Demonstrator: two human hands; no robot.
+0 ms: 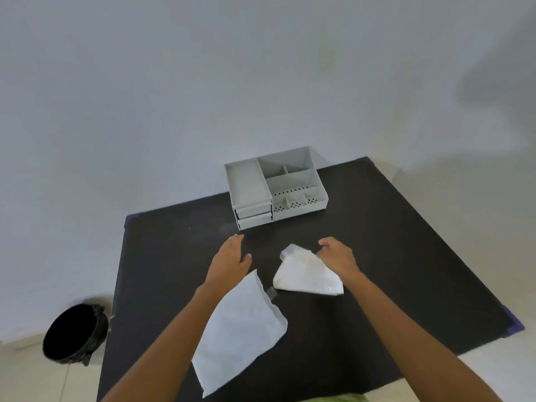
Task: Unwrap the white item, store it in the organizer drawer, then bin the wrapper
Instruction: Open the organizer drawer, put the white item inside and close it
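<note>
i see my left hand (232,258) hovering over the black worktop (391,242), palm down, its fingers (236,239) spread loose and holding nothing. my right hand (338,256) sits at the far edge of the crumpled white item (307,275), fingers curled around that edge and pinching it; the rest of the item lies on the worktop, just right of centre. a flat white wrapper (240,329) lies nearer to me, partly under my left forearm (174,338), with its near corner reaching past the worktop's front edge. the two white pieces are close but apart. the grey organizer (275,187) stands at the back of the worktop against the wall, open compartments on top and two small drawers (253,214) on its left front, both pushed in or nearly so. a black bin (74,333) stands on the floor left of the worktop.
</note>
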